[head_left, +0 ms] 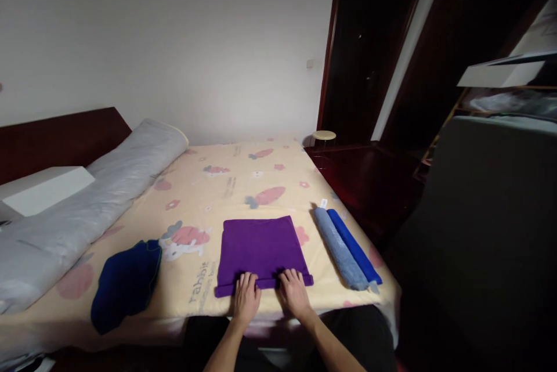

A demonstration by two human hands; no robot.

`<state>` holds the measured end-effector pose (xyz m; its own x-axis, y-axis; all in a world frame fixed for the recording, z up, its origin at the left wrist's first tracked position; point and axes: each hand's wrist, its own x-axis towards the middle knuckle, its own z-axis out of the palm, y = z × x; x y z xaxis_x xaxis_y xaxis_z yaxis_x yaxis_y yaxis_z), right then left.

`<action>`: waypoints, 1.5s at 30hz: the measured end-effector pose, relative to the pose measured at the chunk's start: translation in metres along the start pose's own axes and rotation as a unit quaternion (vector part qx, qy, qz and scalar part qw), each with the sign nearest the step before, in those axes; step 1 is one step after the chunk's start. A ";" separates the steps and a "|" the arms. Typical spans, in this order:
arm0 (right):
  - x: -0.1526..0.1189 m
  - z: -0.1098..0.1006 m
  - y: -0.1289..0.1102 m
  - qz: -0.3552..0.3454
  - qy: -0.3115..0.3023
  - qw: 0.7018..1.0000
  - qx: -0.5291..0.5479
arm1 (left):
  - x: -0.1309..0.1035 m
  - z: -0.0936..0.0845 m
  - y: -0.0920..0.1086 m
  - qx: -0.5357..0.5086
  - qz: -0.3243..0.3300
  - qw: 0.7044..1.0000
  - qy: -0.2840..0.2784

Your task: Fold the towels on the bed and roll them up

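A purple towel (263, 244) lies spread on the bed, its near edge turned up into a narrow roll. My left hand (247, 296) has its fingers curled over the left half of that roll. Over the right half, my right hand (295, 292) grips it the same way, fingers bent and thumb partly hidden. To the right lie a light blue rolled towel (340, 249) and a darker blue rolled towel (354, 246), side by side. A crumpled dark blue cloth (126, 285) rests to the left of the purple towel.
The bed (235, 198) has a yellow sheet printed with carrots and rabbits. A long grey rolled quilt or mat (108, 192) and a white box (50, 189) are at the left. Beyond the bed's right edge stand a round stool (324, 135) and a dark door (369, 53).
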<state>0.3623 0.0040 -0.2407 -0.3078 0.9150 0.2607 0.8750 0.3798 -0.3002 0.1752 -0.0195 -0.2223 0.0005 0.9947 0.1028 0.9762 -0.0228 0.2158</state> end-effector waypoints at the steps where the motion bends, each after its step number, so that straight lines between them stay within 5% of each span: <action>1: 0.002 0.004 -0.006 -0.008 -0.001 1.000 0.010 | 0.001 0.004 0.006 -0.007 0.009 1.000 0.000; 6: 0.010 0.015 -0.017 -0.027 -0.006 0.999 0.043 | 0.009 0.012 0.011 -0.021 0.022 1.000 -0.007; 16: -0.007 0.004 0.036 0.015 0.066 0.997 0.029 | -0.002 0.005 -0.058 0.035 -0.034 0.998 0.030; 27: 0.008 0.027 -0.026 -0.098 -0.004 0.985 0.142 | 0.009 0.031 0.012 -0.001 0.020 0.999 0.042; 32: -0.002 0.023 0.023 -0.090 -0.001 0.992 0.085 | -0.001 0.020 -0.034 -0.002 0.032 0.999 0.021; 37: -0.010 0.024 0.069 0.007 0.049 0.999 0.009 | -0.015 0.014 -0.079 0.074 -0.059 0.994 0.063; 40: -0.007 0.027 0.061 0.024 0.069 0.997 -0.002 | -0.013 0.018 -0.068 0.096 -0.082 0.989 0.080; 45: 0.006 0.030 -0.003 -0.087 -0.010 0.992 0.089 | 0.007 0.026 -0.016 0.023 -0.027 0.999 0.023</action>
<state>0.3466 0.0127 -0.2655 -0.4574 0.8349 0.3062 0.7283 0.5493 -0.4098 0.1652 -0.0092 -0.2503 -0.0611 0.9887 0.1369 0.9836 0.0363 0.1766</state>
